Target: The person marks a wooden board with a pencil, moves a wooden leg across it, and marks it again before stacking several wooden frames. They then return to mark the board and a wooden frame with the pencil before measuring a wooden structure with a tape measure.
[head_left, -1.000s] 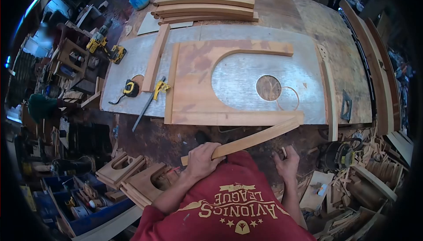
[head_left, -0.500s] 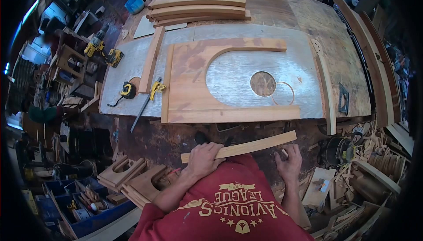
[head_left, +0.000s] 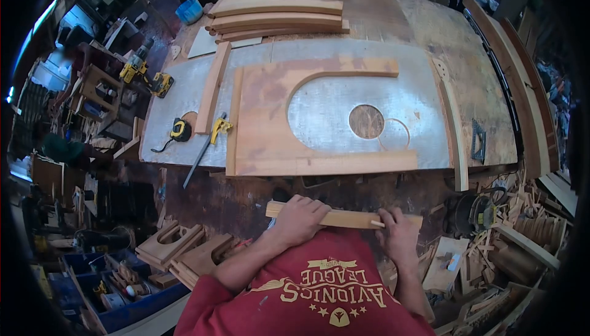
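A wooden strip (head_left: 350, 218) lies crosswise close to the front of my red shirt. My left hand (head_left: 300, 217) is closed over the strip's left part. At its right part, my right hand (head_left: 400, 231) touches the strip, its fingers pinching a short, thin, pale stick (head_left: 376, 223), perhaps a pencil stub. Beyond them on the workbench lies a U-shaped wooden panel (head_left: 264, 111), its opening facing right. To the panel's left are a yellow-handled bar clamp (head_left: 219, 128), a tape measure (head_left: 180, 130) and a wooden board (head_left: 214, 90).
Stacked curved wooden pieces (head_left: 276, 19) rest at the bench's back. A cordless drill (head_left: 136, 65) is at its left edge; a long batten (head_left: 455, 133) and a small black square (head_left: 479, 140) lie right. A sander-like power tool (head_left: 470, 210) and offcuts (head_left: 528, 244) surround the right side.
The strip has come down from its slant to nearly level and shifted right. My right hand has moved up onto its right part; my left hand moved slightly right.
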The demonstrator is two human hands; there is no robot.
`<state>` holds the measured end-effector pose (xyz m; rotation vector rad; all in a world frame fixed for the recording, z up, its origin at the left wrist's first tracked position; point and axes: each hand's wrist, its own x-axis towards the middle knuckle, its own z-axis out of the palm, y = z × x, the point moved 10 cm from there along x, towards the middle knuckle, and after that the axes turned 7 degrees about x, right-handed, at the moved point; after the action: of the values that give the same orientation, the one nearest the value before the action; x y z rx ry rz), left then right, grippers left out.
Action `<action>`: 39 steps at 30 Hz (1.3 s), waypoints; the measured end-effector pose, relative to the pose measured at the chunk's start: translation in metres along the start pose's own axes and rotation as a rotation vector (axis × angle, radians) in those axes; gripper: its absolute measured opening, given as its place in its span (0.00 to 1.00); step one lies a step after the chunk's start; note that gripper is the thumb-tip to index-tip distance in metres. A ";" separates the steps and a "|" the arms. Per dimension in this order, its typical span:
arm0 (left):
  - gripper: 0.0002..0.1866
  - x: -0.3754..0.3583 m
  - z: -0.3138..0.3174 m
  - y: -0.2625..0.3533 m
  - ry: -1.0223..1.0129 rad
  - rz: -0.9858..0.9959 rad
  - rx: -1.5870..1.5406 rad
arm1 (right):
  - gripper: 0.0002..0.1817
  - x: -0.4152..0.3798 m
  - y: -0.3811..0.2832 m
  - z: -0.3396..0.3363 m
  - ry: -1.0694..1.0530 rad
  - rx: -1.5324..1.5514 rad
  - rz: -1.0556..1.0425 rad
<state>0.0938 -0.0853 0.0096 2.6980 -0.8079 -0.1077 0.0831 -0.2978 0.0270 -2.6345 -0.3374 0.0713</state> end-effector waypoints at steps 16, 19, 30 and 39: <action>0.27 -0.091 -0.088 -0.198 0.737 -0.626 -0.120 | 0.25 0.062 0.141 -0.091 0.393 -0.192 0.661; 0.28 -0.102 -0.073 -0.218 0.643 -0.636 -0.039 | 0.26 0.087 0.181 -0.096 0.368 -0.178 0.855; 0.33 -0.053 -0.051 -0.230 0.513 -0.449 0.107 | 0.28 0.138 0.244 -0.070 0.399 -0.100 0.811; 0.32 -0.057 -0.047 -0.229 0.548 -0.483 0.128 | 0.36 0.070 0.338 -0.092 0.308 -0.125 0.961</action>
<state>0.1738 0.1395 -0.0212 2.7677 -0.0005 0.5645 0.2364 -0.6109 -0.0496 -2.6188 1.0549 -0.0465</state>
